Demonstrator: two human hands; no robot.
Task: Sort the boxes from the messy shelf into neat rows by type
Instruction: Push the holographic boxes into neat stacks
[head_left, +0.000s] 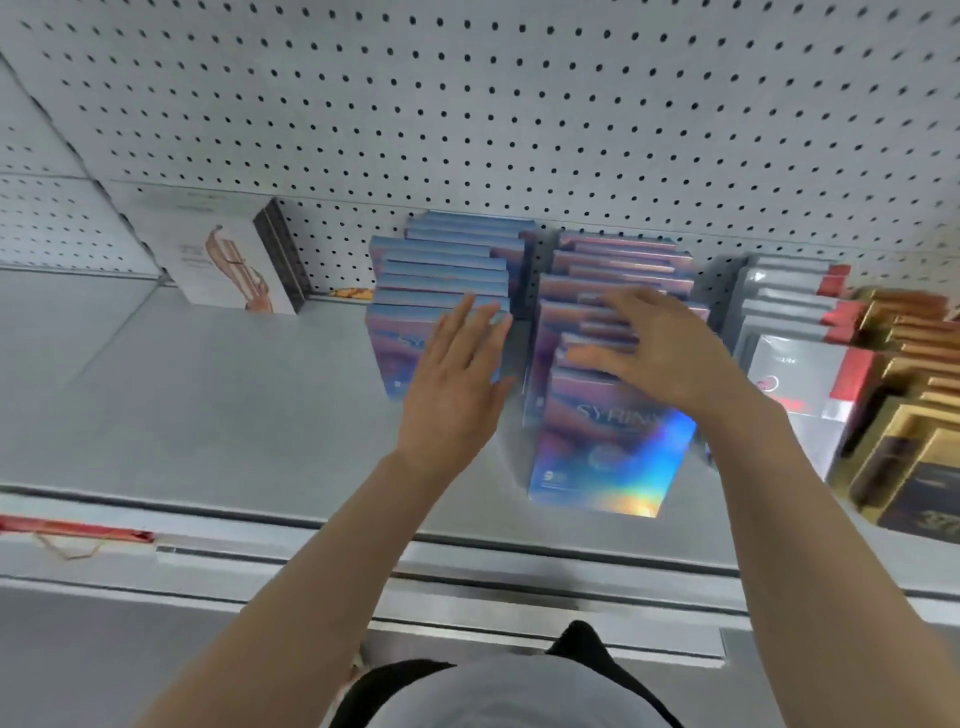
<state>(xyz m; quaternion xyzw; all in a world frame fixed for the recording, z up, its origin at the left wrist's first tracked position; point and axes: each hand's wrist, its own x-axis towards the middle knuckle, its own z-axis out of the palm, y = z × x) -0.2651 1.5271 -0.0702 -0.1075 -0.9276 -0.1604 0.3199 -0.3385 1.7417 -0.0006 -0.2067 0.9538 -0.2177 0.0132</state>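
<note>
On the grey shelf (218, 405), your right hand (670, 353) rests flat on the crooked holographic row (613, 415); your left hand (457, 379) flanks the neighbouring row (441, 275), fingers straight, gripping nothing.

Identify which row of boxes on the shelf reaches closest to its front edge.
The iridescent row under the right hand: its front box juts well past the iridescent row beside it and the white-and-red row.

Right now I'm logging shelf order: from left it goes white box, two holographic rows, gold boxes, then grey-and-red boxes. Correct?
Not quite. The head view shows the grey-and-red boxes directly after the two holographic rows, with the gold boxes furthest right. The white box does come first.
</note>
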